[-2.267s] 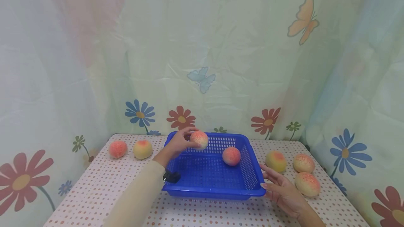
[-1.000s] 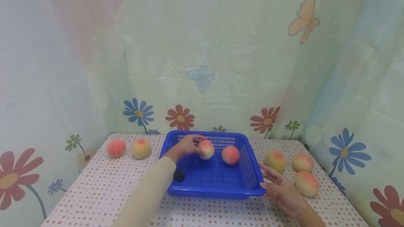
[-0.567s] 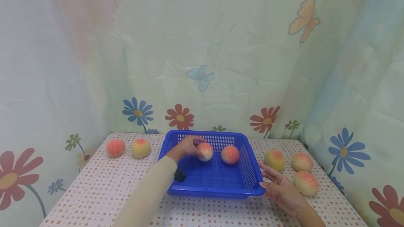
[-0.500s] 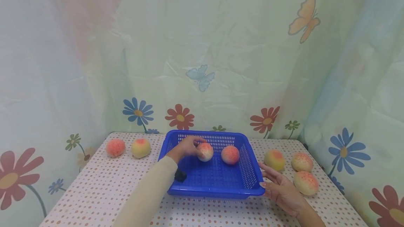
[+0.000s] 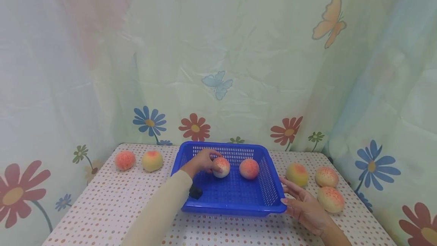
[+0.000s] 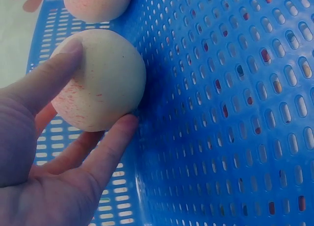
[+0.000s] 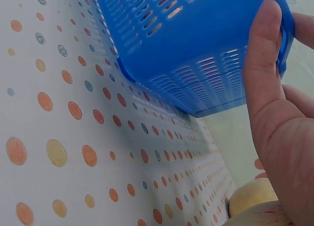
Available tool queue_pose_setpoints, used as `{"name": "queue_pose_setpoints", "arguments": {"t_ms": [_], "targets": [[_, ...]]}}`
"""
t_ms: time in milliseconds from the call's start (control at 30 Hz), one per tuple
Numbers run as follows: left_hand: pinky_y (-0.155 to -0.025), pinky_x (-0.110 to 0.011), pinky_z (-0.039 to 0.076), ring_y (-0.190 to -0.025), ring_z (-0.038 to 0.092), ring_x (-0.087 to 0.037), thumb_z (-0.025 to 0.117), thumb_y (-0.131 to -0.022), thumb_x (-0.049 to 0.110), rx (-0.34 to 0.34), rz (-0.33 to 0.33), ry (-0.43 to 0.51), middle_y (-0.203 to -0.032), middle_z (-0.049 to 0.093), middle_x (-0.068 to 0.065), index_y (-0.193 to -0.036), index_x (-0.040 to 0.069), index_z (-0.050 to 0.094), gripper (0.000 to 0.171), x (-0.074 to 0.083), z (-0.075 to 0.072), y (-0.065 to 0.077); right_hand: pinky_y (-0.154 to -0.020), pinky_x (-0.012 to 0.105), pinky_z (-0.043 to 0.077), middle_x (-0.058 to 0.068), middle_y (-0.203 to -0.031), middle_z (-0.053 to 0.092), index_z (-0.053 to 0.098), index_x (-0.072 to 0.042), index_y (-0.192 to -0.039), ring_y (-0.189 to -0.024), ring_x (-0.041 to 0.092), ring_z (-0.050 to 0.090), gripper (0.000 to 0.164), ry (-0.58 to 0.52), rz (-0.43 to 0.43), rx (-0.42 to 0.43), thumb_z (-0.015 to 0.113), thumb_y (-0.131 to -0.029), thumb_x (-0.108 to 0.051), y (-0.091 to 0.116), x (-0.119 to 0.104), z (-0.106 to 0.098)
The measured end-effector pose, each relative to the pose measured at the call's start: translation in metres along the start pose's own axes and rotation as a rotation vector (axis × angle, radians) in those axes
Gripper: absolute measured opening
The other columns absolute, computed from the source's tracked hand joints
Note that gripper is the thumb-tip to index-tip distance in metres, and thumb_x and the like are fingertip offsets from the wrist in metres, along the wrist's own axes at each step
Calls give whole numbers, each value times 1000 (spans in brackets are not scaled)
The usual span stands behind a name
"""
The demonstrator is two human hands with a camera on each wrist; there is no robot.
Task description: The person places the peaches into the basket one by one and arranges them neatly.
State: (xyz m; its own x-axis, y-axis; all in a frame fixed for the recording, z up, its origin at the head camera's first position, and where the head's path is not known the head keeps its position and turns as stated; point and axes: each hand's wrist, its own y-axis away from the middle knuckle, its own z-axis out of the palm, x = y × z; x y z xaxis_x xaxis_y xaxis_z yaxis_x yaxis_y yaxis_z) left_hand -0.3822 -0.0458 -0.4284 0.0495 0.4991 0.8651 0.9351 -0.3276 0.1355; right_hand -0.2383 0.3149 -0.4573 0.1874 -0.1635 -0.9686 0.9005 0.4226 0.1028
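Note:
A blue perforated plastic basket (image 5: 232, 208) stands in the middle of the table. Inside it, toward the back, my left hand (image 5: 203, 161) holds a pale peach with red speckles (image 5: 222, 168). In the left wrist view the thumb and fingertips sit around this peach (image 6: 110, 79), which is low by the basket's perforated floor. A redder peach (image 5: 249, 169) lies to its right, apart from it in the head view. My right hand (image 5: 305, 208) grips the basket's right rim; the right wrist view shows the thumb (image 7: 265, 44) over the rim, other fingers partly hidden behind.
Two peaches, one red (image 5: 124, 160) and one yellow (image 5: 152, 161), lie left of the basket. Right of it are a yellow peach (image 5: 297, 174) and two speckled ones (image 5: 327, 177), close to my right hand. A dotted cloth (image 5: 112, 208) covers the table; a flowered curtain (image 5: 252, 48) hangs behind.
My left hand has lowered the speckled peach from above the basket's back left down into it, slightly rightward. The right hand has stayed at the rim.

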Motion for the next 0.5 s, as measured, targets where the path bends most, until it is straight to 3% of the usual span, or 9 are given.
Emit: {"name": "queue_pose_setpoints", "arguments": {"t_ms": [500], "targets": [[-91, -48, 62, -108, 67, -32, 83, -83, 5, 15, -19, 38, -122, 66, -19, -135, 8, 63, 55, 1, 1, 4, -101, 36, 58, -3, -131, 56, 38, -35, -156, -118, 15, 66, 58, -8, -14, -15, 49, -107, -5, 0, 0, 0]]}}
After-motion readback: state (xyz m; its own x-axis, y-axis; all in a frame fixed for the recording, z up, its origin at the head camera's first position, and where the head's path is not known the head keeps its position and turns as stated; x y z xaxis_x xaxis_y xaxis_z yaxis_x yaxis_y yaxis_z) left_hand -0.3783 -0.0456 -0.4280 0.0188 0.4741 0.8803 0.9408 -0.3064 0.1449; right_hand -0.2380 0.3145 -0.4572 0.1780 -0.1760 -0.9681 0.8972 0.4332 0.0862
